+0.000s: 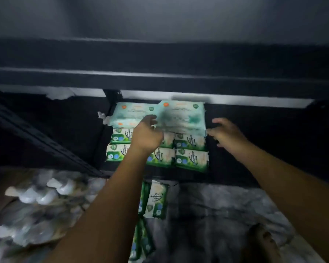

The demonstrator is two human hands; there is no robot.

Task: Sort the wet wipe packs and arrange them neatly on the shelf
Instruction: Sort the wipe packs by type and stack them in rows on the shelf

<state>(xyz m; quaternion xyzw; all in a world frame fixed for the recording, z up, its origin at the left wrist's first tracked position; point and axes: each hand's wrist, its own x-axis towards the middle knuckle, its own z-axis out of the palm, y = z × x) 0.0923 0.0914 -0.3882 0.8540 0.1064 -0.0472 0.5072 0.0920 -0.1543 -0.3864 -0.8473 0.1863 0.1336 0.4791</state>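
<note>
Shelf (222, 173) part filled: green packs (191, 158) rowed, L hand (147, 135) pinching pale pack (184, 114) at 12, R hand (226, 133) slack-open at 3, spare packs (157, 200) at 6 not yet shelved

Shelf (160, 82): black metal, spans your whole view.
Wall (160, 16): plain grey, above the shelf.
Post (36, 137): black, perforated, slanting at the shelf's left.
Sheet (217, 205): grey, crumpled, below the shelf.
Bags (42, 205): clear plastic, below-left of the shelf.
Light: dim; you see the shelf's bay in shadow.
</note>
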